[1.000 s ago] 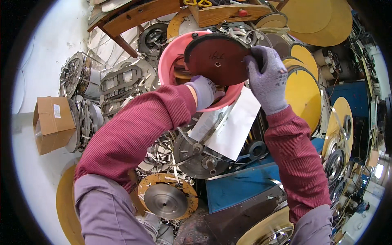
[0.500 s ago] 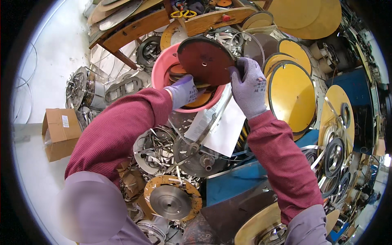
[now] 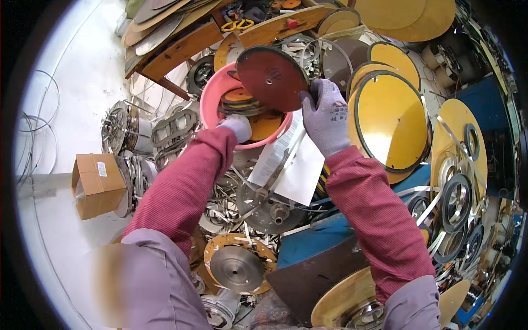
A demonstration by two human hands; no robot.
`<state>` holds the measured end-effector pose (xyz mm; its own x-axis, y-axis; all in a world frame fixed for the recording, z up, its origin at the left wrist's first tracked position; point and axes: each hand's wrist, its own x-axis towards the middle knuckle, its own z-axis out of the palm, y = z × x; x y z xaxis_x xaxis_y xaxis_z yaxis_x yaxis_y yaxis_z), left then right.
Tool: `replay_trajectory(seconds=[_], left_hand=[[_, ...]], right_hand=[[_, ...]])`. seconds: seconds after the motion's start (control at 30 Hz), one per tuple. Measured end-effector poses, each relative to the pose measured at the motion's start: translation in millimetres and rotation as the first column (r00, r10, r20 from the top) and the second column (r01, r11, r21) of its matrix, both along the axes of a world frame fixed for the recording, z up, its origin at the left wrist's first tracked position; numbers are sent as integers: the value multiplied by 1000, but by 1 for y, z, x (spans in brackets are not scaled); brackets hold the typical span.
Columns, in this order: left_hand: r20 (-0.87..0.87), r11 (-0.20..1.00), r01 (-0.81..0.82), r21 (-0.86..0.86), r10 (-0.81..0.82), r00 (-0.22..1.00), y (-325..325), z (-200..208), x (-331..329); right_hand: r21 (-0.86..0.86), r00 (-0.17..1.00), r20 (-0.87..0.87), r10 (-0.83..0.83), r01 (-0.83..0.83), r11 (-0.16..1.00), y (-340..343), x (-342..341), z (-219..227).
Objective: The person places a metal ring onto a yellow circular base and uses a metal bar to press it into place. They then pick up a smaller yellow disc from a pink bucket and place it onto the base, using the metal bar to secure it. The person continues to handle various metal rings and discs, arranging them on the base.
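My right hand (image 3: 329, 116), in a grey-purple work glove, pinches the right edge of a dark red disc (image 3: 269, 78) with a black rim and a small centre hole. The disc is held tilted over the far right part of a pink basin (image 3: 205, 108). Inside the basin lie a stack of smaller orange and dark discs (image 3: 240, 101) and a flat orange disc (image 3: 266, 130). My left hand (image 3: 237, 128), gloved alike, reaches over the near left rim beside the stack. Its fingers point down into the basin and are mostly hidden.
Large yellow discs with black rims (image 3: 391, 121) lean to the right. White paper (image 3: 301, 170) lies before the basin, with a spindle plate (image 3: 269, 212) and metal strips nearer me. A wooden rack (image 3: 181, 52) stands behind; a cardboard box (image 3: 98, 184) is at left.
My left hand has drawn back and down from under the red disc, uncovering the stack in the basin. My right hand still holds the disc. The whole view has shifted slightly.
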<state>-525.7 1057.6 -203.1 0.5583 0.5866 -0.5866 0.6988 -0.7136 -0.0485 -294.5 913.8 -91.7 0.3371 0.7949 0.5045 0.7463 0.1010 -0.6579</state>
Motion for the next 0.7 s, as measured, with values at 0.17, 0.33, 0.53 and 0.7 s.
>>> replay_trajectory(seconds=[0.17, 0.33, 0.53, 0.7], left_hand=[[446, 510, -715, -478, 842, 303, -2, 46, 31], [258, 161, -412, -897, 947, -191, -1, 56, 6], [530, 501, -393, -771, 847, 41, -38, 177, -29], [467, 413, -287, -864, 871, -150, -81, 213, -61]], right_hand=[[-91, 997, -53, -55, 50, 995, -8, 10, -6], [-76, 980, -194, -42, 27, 997, -13, -8, 3], [60, 995, -46, 85, -82, 995, -18, -2, 11], [-106, 966, -31, 258, -259, 960, -16, -14, 19]])
